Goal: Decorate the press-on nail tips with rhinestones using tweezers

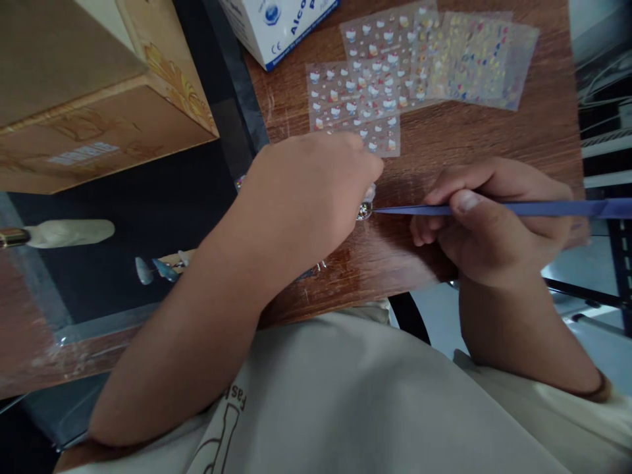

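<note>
Head view: right hand (pixel 494 234) grasps the purple tool (pixel 543 209), best guided gently at the glittery piece (pixel 364 211); what left hand (pixel 316 187) holds, I cannot tell.

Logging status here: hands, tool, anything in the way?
Right hand holding purple pointed tool, tip at glittery piece. Left hand beside it, grip hidden. No visible obstruction at tip.

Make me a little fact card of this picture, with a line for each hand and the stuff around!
Left hand: beside a glittery piece; grip hidden from view
Right hand: pinching a slim purple tool
Tool points at: the glittery piece
Table: brown wood
Far side: see-through sticker sheets, white-and-blue box
On the left: patterned tan box, black mat with small pointed pieces
</note>
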{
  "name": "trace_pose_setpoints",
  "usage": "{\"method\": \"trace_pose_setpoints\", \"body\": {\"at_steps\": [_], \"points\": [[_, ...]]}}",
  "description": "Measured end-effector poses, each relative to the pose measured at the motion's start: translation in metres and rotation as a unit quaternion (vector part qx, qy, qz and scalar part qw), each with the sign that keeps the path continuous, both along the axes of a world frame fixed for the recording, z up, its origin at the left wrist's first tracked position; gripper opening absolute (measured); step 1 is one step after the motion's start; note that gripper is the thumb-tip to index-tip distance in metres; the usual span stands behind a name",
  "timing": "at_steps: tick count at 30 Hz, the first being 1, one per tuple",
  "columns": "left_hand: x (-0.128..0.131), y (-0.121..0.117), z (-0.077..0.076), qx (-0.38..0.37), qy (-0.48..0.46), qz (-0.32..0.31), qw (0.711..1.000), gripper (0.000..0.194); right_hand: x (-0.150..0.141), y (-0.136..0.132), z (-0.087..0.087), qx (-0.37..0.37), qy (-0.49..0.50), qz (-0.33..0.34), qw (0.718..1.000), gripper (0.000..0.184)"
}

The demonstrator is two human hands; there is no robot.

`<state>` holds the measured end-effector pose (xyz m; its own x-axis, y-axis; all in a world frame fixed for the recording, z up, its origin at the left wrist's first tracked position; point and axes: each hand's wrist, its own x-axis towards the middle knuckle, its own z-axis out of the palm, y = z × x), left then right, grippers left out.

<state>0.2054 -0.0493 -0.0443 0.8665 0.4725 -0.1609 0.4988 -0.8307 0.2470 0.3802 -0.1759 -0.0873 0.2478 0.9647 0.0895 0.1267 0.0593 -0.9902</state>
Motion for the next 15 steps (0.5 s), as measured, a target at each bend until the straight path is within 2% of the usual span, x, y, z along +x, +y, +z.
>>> {"method": "trace_pose_setpoints", "body": {"at_steps": [3,8,12,15], "points": [[0.0,0.0,-0.001,0.01,-0.002,-0.004,1.0,0.023,-0.003,0.003,-0.005,0.018,0.094,-0.028,0.995,0.007],[0.002,-0.001,0.003,-0.007,0.001,0.008,1.0,0.025,-0.003,0.004,-0.01,-0.005,0.118,-0.022,0.993,0.006],[-0.004,-0.002,0.013,-0.009,-0.034,0.024,0.999,0.029,-0.004,0.006,-0.012,0.023,0.135,-0.021,0.99,0.007],[-0.021,-0.004,0.027,0.013,-0.057,0.032,0.998,0.025,-0.011,0.007,-0.011,0.04,0.147,-0.013,0.988,0.006]]}}
